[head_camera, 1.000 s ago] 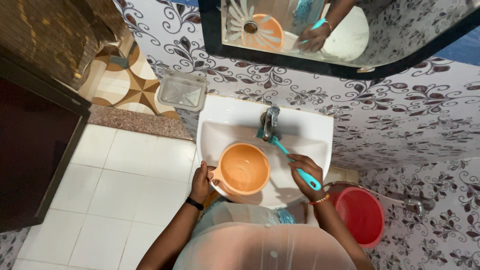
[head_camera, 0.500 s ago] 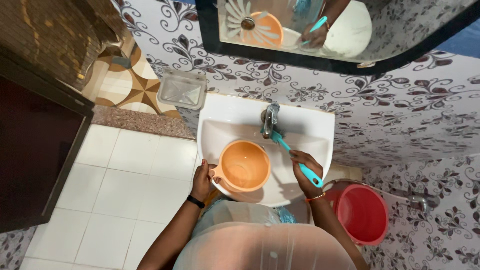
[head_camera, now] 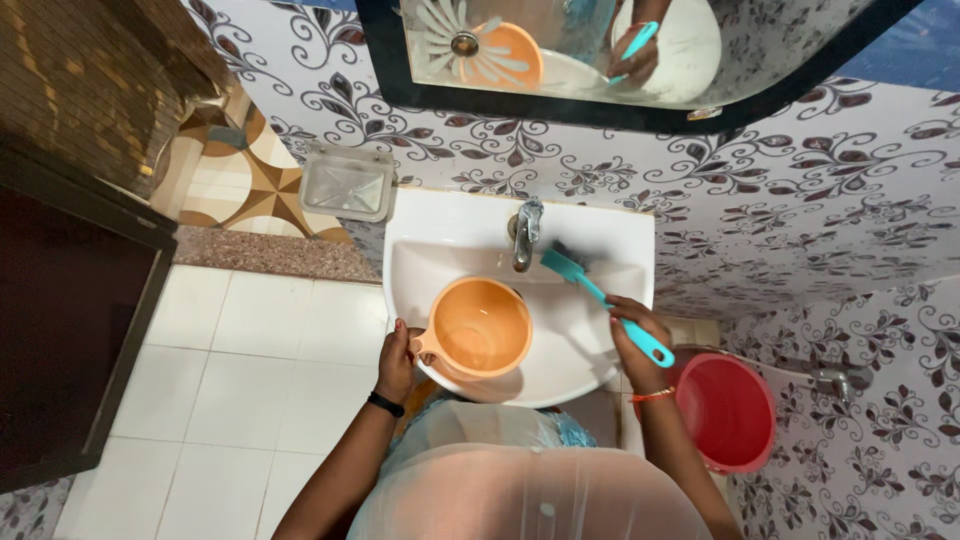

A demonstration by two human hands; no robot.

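Nearest to the camera, the left hand (head_camera: 398, 358) is closed on the short handle of a round orange plastic mug (head_camera: 479, 327), which it holds open side up over the front part of the white ceramic wash basin (head_camera: 430, 262). I cannot tell how much water is inside. The hold is only at one edge — if the mug is heavy or the handle wet, it could tip and spill on the white tiled floor (head_camera: 240, 370), which would become slippery.

The right hand (head_camera: 637, 338) is wrapped around the rear part of a long turquoise plastic brush (head_camera: 603, 302). Its bristle head lies at the back of the basin, just beside the metal tap (head_camera: 524, 233). A hard stroke there could knock the tap, or throw dirty drops to the patterned wall.

A red plastic bucket (head_camera: 727, 412) stands on the floor beside the right arm; a backward elbow could hit it. Further up, a clear soap dish (head_camera: 346, 184) hangs on the wall, and a black-framed mirror (head_camera: 560, 50) is above.
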